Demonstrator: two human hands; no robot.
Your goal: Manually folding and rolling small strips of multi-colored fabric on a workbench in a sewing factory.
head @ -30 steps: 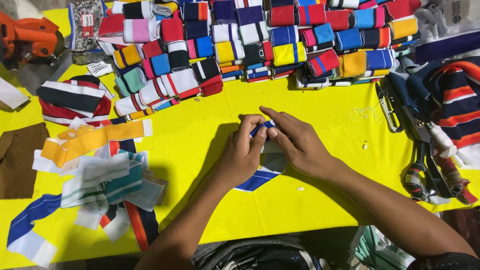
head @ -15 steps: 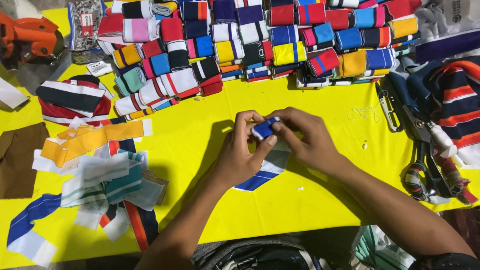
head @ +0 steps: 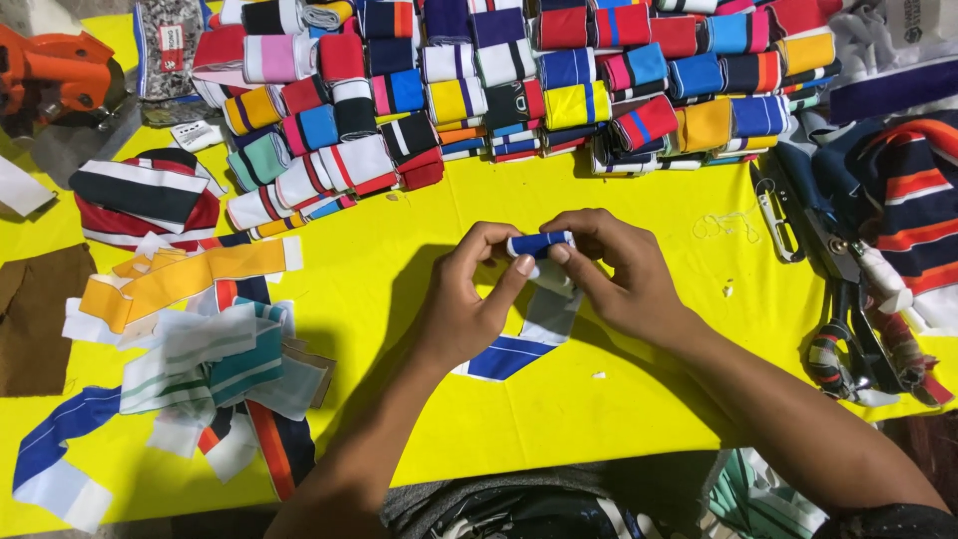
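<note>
Landmark: yellow table cover [head: 639, 399]; all places are given against it.
Left hand [head: 469, 299]: held above the middle of the cover, fingers closed on the left end of the ribbon roll, thumb pressed to its underside.
Right hand [head: 619, 269]: held just right of the left hand, fingers pinched on the right end of the same roll.
Ribbon roll [head: 540, 243]: blue with white edges, small, partly wound, gripped between both hands, lifted off the cover.
Ribbon tail [head: 519, 344]: unrolled blue-and-white striped length, hung from the roll down to the cover, its end laid flat at centre, below the hands.
Stacked rolls [head: 559, 80]: many rolled striped ribbons in mixed colours, piled along the far edge of the cover.
Loose strips [head: 190, 349]: orange, teal, white and blue lengths, heaped at the left side of the cover, well apart from the hands.
Scissors [head: 848, 299]: laid at the right edge of the cover, handles wrapped in cloth.
Striped fabric [head: 918, 190]: navy, orange and white, bunched at the far right edge.
Orange tool [head: 50, 75]: seen at the far left corner; kind cannot be told.
</note>
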